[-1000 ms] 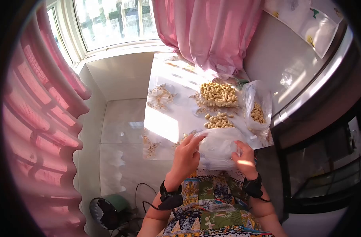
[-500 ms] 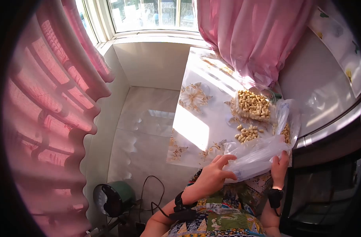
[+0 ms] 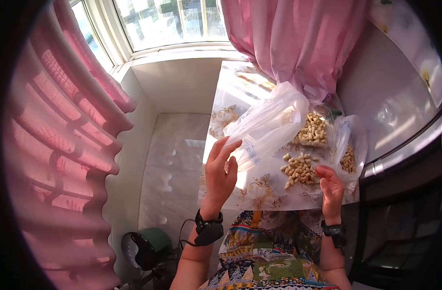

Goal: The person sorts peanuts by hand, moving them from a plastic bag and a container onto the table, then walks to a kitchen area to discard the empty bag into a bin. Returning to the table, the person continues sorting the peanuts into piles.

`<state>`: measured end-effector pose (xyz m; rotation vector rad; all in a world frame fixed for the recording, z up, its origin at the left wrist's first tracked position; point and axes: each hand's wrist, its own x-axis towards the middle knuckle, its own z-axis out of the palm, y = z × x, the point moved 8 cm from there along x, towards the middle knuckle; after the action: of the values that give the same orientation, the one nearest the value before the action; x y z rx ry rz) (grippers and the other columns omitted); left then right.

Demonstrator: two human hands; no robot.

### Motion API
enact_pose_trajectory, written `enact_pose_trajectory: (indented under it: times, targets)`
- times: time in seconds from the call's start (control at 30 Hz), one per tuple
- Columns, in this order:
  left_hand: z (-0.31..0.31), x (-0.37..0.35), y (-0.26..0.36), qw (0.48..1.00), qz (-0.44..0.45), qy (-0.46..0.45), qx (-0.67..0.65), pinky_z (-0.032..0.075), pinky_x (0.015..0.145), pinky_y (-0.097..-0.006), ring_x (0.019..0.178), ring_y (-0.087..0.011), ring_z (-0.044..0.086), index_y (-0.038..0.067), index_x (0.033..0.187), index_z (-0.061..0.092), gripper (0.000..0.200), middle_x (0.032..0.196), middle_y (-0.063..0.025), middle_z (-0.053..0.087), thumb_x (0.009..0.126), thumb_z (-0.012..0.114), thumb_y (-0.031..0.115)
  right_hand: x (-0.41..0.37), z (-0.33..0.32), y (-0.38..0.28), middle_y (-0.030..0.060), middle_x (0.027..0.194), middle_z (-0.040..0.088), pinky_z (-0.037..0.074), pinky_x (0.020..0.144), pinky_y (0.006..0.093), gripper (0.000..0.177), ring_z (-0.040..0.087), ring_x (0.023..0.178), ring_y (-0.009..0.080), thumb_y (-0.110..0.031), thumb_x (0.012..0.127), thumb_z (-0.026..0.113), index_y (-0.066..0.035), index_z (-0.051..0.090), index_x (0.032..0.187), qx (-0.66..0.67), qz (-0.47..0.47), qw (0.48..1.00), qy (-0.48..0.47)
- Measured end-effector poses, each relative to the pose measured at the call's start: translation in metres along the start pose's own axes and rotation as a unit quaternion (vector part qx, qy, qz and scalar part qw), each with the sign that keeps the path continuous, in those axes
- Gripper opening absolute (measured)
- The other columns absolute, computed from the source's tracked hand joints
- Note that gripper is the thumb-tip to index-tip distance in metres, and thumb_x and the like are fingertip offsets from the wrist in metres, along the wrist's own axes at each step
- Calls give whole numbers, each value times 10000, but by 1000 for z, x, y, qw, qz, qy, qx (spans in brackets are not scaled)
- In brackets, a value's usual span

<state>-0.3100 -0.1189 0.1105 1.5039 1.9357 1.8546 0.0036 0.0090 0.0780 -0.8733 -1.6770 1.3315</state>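
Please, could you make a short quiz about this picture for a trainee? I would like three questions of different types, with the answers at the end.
1. Multiple choice: What is nearest to the fingertips of the left hand?
A) the pink curtain
B) the white plastic bag
C) the window

2. True or false: The loose peanut pile lies on the floral tablecloth.

3. Fill the gap: The peanuts farthest to the right lie inside a translucent ____.

Key:
1. B
2. True
3. bag
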Motion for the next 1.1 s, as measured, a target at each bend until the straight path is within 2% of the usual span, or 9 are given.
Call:
enact_pose_trajectory:
  times: [0.1, 0.13, 0.17, 0.27, 0.33, 0.43, 0.63, 0.97, 1.1]
  targets:
    - [9, 17, -30, 1000, -6, -10, 13, 584, 789, -333, 1143, -296, 665, 111, 1249, 728, 466, 1372, -183, 603, 870, 586, -119, -18, 25, 25, 153, 1442, 574, 398, 1145, 353, 493, 538, 1339, 224, -325, 1038, 668, 35, 612, 1369, 9, 42, 997, -56]
    - [14, 20, -45, 999, -15, -24, 18, 538, 988, -409, 1253, -335, 607, 139, 1224, 748, 433, 1434, -167, 584, 861, 644, -74, -22, 40, 24, 177, 1472, 563, 389, 1163, 370, 555, 528, 1374, 250, -365, 1050, 645, 44, 575, 1420, -9, 28, 995, -95]
    - [17, 22, -54, 999, -14, -25, 19, 538, 988, -409, 1253, -335, 607, 139, 1224, 748, 433, 1434, -167, 584, 861, 644, -74, -25, 48, 22, 177, 1472, 563, 389, 1163, 370, 555, 528, 1374, 250, -365, 1050, 645, 44, 575, 1420, -8, 27, 995, -95]
    - [28, 25, -68, 995, 7, -74, 63, 354, 1189, -489, 1423, -358, 448, 177, 1202, 771, 387, 1527, -115, 539, 834, 759, 59, -31, 87, 13, 241, 1617, 410, 298, 1235, 422, 735, 384, 1518, 329, -461, 1076, 557, 53, 381, 1571, -103, -21, 978, -180]
    - [25, 24, -60, 996, 16, -39, 84, 364, 1182, -488, 1419, -356, 450, 184, 1214, 769, 392, 1532, -114, 532, 838, 767, 72, -34, 116, 21, 300, 1697, 198, 179, 1285, 456, 889, 170, 1600, 400, -558, 1084, 456, 80, 168, 1631, -158, -62, 954, -247]
    - [10, 15, -54, 995, 9, 12, 104, 356, 1184, -485, 1411, -343, 457, 181, 1266, 748, 411, 1541, -114, 517, 863, 776, 109, -24, 140, 50, 326, 1702, 101, 102, 1302, 489, 984, 86, 1603, 437, -636, 1069, 382, 132, 95, 1613, -302, -77, 912, -266]
    - [-11, -9, -64, 996, -27, 43, 78, 414, 1131, -449, 1370, -323, 504, 97, 1341, 672, 443, 1466, -139, 571, 904, 747, 97, 10, 177, 76, 342, 1690, 132, 73, 1306, 517, 1051, 109, 1600, 437, -710, 1034, 315, 155, 124, 1599, -518, -148, 817, -207]
    - [-15, -60, -82, 991, -104, 80, 21, 471, 970, -357, 1128, -234, 612, 21, 1267, 663, 310, 1205, -98, 651, 965, 693, 83, -3, 221, 58, 352, 1657, 224, 138, 1301, 511, 1009, 176, 1583, 446, -687, 1037, 353, 157, 219, 1574, -459, -257, 787, -322]
    - [-8, -71, -95, 980, -183, 69, -46, 469, 954, -352, 1074, -222, 600, 16, 1248, 664, 287, 1114, -86, 639, 970, 689, 82, -13, 207, 43, 329, 1639, 292, 182, 1291, 507, 925, 246, 1566, 427, -623, 1057, 403, 132, 270, 1572, -383, -250, 827, -327]
